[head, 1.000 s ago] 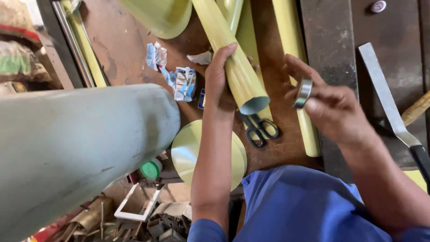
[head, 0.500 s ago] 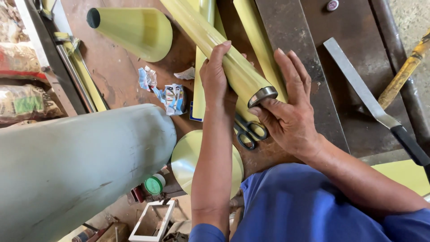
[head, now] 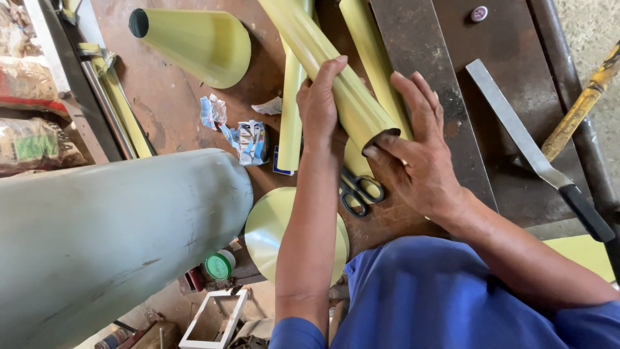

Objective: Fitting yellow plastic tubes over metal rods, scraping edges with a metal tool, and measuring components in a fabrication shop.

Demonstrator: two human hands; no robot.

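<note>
A long yellow rolled tube (head: 323, 58) lies slanted across the brown workbench. My left hand (head: 321, 106) grips it from the left side, close to its near end. My right hand (head: 416, 152) cups that end, thumb across the dark opening where a metal ring (head: 382, 135) sits. Black-handled scissors (head: 358, 190) lie on the bench just under both hands. Two more yellow tubes (head: 292, 116) lie beside and beneath the held one.
A yellow cone (head: 197, 42) lies at the back left. A large grey cylinder (head: 110, 239) fills the lower left. A round yellow disc (head: 274, 226) sits under my left forearm. A long flat blade with black handle (head: 529, 152) lies at right. Crumpled wrappers (head: 248, 139) lie mid-bench.
My right hand carried the metal ring to the tube's near end and now presses over it. My left hand kept its hold on the tube.
</note>
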